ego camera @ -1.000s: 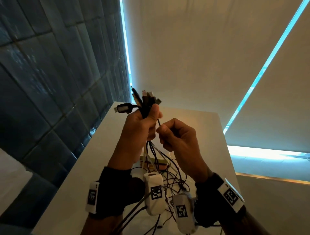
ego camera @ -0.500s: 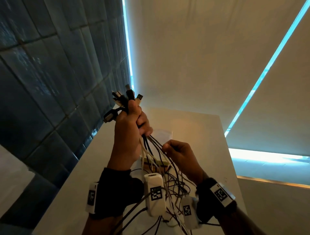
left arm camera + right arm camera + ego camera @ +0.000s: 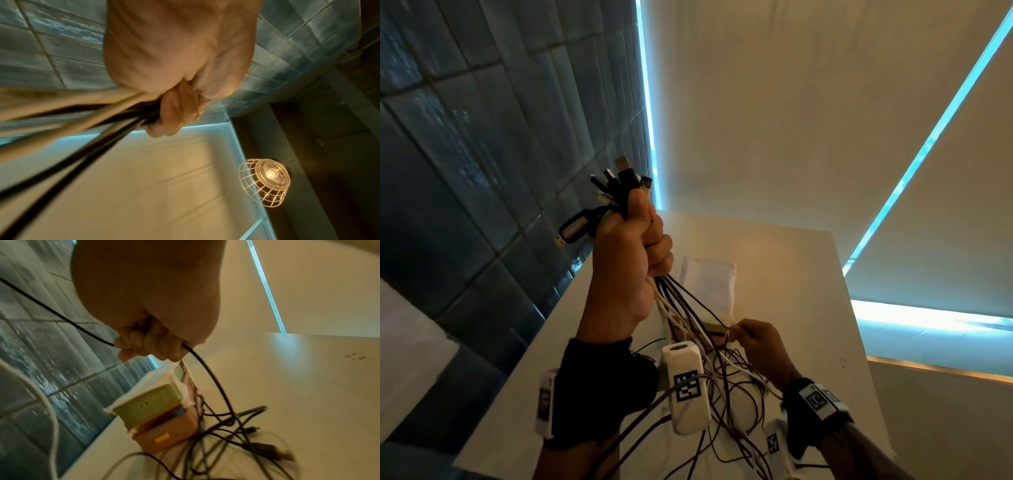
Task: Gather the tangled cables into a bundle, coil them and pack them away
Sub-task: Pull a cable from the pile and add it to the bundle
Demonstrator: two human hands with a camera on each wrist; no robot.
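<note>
My left hand is raised above the white table and grips a bundle of black and white cables just below their plugs, which stick up out of the fist. In the left wrist view the left hand is clenched round the cable strands. The loose lengths hang down into a tangle on the table. Lower down, my right hand pinches one thin black cable that runs through its curled fingers.
A stack of small boxes, green on orange, stands on the table just under the right hand. A white pouch lies flat behind it. A blue tiled wall borders the table's left side. A caged lamp hangs overhead.
My left hand has lifted the plug bundle higher and to the left. My right hand has slid down along a cable, away from the left hand, towards the table.
</note>
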